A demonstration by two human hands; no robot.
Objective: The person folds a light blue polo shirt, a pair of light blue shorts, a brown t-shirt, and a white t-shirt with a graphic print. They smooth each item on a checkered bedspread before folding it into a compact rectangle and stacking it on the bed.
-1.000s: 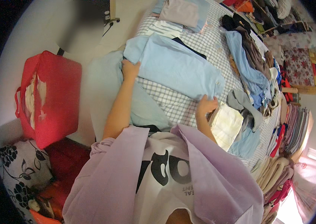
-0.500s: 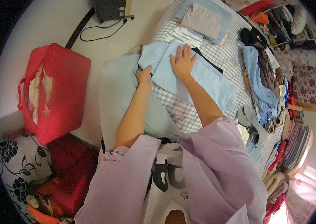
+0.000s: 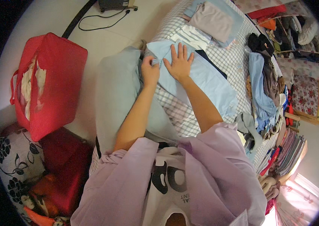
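Note:
A light blue shirt (image 3: 208,81) lies partly folded on the checked bedsheet (image 3: 178,111). My left hand (image 3: 150,70) pinches the shirt's near left edge, its fingers curled closed on the cloth. Flat on the shirt, just right of it, rests my right hand (image 3: 179,64) with the fingers spread. A dark cloth (image 3: 212,64) shows from under the shirt's far edge. Beyond it lie a white-and-grey striped garment (image 3: 191,36) and a folded beige garment (image 3: 211,22) on top of blue cloth.
Grey-green fabric (image 3: 116,83) bunches at the bed's left edge. A red bag (image 3: 59,84) stands open at left, with light cloth inside. A black cable (image 3: 103,28) lies on the floor. Blue jeans (image 3: 259,90) and other clothes pile at right, near a stack of folded clothes (image 3: 291,152).
My left hand has raised the shirt's left edge slightly and brought it inward, toward my right hand. My right hand stays pressed on the shirt. The view has shifted slightly.

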